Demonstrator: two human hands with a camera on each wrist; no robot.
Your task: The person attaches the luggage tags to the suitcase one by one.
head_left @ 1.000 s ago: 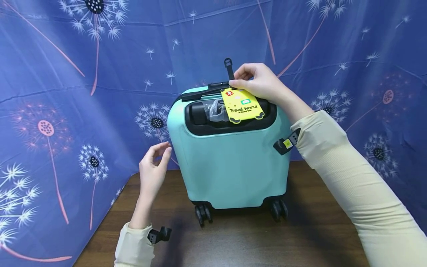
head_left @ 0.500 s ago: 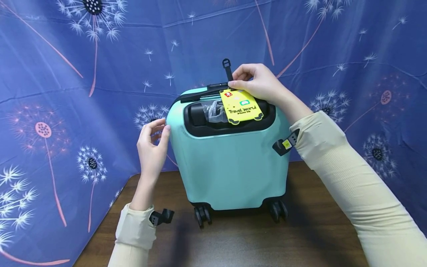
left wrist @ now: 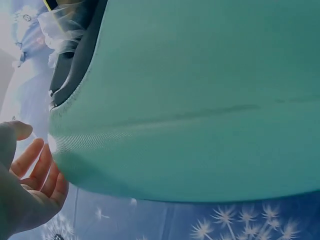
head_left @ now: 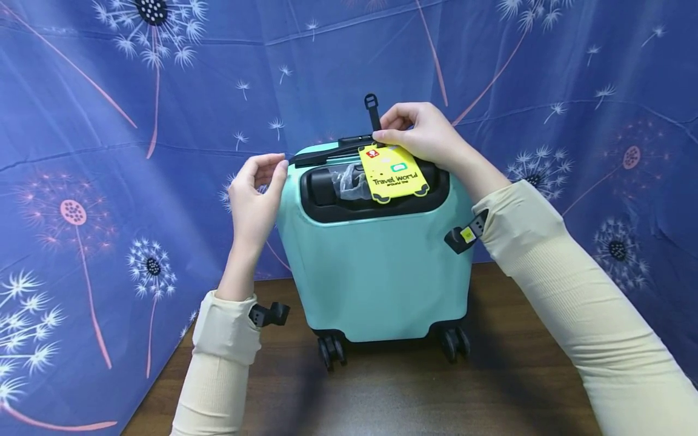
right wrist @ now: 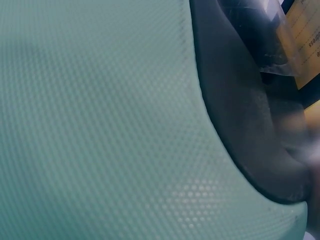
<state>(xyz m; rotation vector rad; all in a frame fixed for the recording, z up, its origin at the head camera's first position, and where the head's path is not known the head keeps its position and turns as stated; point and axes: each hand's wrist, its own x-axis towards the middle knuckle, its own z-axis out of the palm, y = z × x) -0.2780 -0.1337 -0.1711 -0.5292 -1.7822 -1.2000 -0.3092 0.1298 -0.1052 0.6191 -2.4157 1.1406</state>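
A mint-green suitcase (head_left: pixel 382 272) stands upright on its wheels in the head view. With thumb and fingers, my right hand (head_left: pixel 422 134) pinches the black strap (head_left: pixel 372 112) of a yellow luggage tag (head_left: pixel 397 173) at the suitcase's top. The strap's buckle end sticks up past the fingers, while the tag hangs in front of the black recess. My left hand (head_left: pixel 256 197) is at the upper left corner, thumb and fingers apart with nothing between them. In the left wrist view its loosely bent fingers (left wrist: pixel 42 170) lie right at the suitcase edge.
Clear plastic wrap (head_left: pixel 351 183) covers part of the handle in the recess. A black band (head_left: pixel 322 157) runs along the suitcase top. Under the wheels is a brown wooden table (head_left: pixel 382 393). A blue dandelion-print cloth (head_left: pixel 327 66) hangs close behind and at the left.
My left hand has risen from beside the suitcase's left side to its upper left corner. The right hand keeps its pinch on the strap, almost still.
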